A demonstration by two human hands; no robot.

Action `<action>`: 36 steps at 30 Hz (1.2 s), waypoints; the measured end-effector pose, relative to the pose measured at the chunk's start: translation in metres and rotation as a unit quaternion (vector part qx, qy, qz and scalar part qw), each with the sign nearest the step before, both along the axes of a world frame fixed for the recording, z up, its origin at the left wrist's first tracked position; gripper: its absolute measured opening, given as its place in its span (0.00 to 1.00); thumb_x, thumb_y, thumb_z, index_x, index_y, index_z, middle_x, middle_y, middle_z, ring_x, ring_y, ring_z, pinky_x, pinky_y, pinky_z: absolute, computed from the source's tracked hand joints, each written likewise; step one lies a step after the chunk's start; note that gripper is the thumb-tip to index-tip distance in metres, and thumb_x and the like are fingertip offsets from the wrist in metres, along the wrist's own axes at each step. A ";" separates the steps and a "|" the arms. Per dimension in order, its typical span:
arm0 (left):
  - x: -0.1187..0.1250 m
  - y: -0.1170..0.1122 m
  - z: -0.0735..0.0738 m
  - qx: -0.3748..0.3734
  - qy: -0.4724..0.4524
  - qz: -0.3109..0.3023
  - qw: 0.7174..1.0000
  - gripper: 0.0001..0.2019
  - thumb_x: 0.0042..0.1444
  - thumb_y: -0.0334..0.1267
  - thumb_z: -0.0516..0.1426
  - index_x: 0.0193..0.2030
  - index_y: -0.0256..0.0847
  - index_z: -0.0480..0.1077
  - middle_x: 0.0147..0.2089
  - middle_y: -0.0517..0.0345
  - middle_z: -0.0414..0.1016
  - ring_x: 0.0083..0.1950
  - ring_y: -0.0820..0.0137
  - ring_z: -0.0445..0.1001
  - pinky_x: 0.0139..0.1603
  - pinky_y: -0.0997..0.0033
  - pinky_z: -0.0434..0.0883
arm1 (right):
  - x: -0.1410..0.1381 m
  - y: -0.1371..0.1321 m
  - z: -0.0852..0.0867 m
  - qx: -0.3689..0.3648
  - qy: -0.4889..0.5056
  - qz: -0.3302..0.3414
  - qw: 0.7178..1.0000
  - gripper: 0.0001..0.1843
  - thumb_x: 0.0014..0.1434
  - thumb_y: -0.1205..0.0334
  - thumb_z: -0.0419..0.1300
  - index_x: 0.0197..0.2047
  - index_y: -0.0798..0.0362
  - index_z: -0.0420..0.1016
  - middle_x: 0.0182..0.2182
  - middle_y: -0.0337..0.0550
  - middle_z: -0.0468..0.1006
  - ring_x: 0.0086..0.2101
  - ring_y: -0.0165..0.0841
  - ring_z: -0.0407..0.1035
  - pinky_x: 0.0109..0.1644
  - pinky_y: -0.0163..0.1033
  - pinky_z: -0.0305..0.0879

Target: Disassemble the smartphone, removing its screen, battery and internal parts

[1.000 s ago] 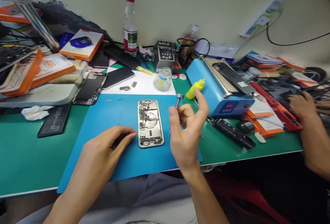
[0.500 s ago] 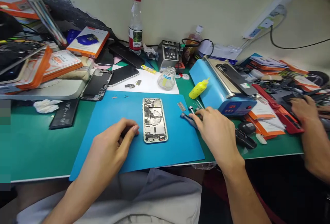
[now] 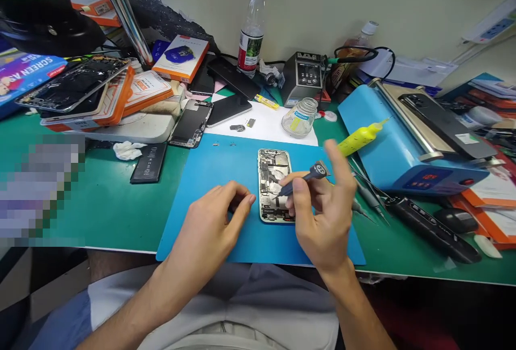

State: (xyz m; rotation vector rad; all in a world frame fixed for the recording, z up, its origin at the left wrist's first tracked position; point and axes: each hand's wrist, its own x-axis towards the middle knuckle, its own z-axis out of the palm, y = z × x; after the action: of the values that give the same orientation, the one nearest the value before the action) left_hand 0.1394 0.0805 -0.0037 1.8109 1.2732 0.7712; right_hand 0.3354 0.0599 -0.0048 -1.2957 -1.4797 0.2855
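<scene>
The right hand point(image 3: 324, 213) hides the lower right edge of the opened phone point(image 3: 267, 180), so part of its inner boards cannot be seen. The phone lies face up on the blue mat point(image 3: 213, 183), between the two hands, its long sides running away from the person. The lower end of the yellow bottle point(image 3: 358, 139) is covered by the raised right index finger, and the tweezers point(image 3: 371, 202) beyond the hand are partly hidden too. A blurred patch of blocks masks the left side of the table, while the blue box point(image 3: 28, 78) and the power strip point(image 3: 494, 27) run out of view.

The right hand grasps a dark screwdriver point(image 3: 303, 179) between thumb and fingers, tilted, its cap up to the right and its thin tip down to the left over the phone; the tip seems to be near the boards, though whether it touches them is hard to say. The left hand point(image 3: 220, 215) hangs just left of the phone, fingers curled and thumb drawn close to them; whether anything is pinched there, I cannot tell.
</scene>
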 end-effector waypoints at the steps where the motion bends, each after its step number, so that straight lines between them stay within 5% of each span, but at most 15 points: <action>1: 0.000 0.000 0.000 0.002 -0.003 0.000 1.000 0.10 0.77 0.43 0.57 0.42 0.47 0.75 0.39 0.64 0.83 0.39 0.66 0.79 0.39 0.67 0.68 | -0.002 -0.001 -0.004 0.014 -0.026 0.008 1.000 0.28 0.78 0.64 0.59 0.77 0.41 0.61 0.47 0.45 0.86 0.33 0.34 0.82 0.31 0.40 0.82; 8: 0.001 0.000 0.002 0.013 -0.006 0.000 1.000 0.09 0.77 0.40 0.58 0.41 0.46 0.74 0.38 0.65 0.82 0.39 0.67 0.78 0.38 0.68 0.67 | 0.005 -0.004 -0.009 0.030 -0.067 0.034 0.997 0.27 0.76 0.71 0.60 0.73 0.43 0.65 0.58 0.50 0.83 0.45 0.37 0.86 0.37 0.39 0.86; 36: 0.002 0.000 0.002 0.020 0.004 0.002 1.000 0.10 0.77 0.40 0.57 0.41 0.47 0.74 0.37 0.65 0.82 0.38 0.68 0.78 0.38 0.68 0.67 | 0.004 -0.006 -0.015 0.035 -0.092 0.064 0.993 0.31 0.78 0.72 0.57 0.78 0.42 0.59 0.62 0.49 0.82 0.48 0.34 0.86 0.44 0.39 0.87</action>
State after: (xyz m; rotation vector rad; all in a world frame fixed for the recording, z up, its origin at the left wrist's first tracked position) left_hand 0.1412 0.0800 -0.0013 1.8458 1.2741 0.7973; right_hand 0.3399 0.0540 -0.0203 -1.1983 -1.7184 0.1999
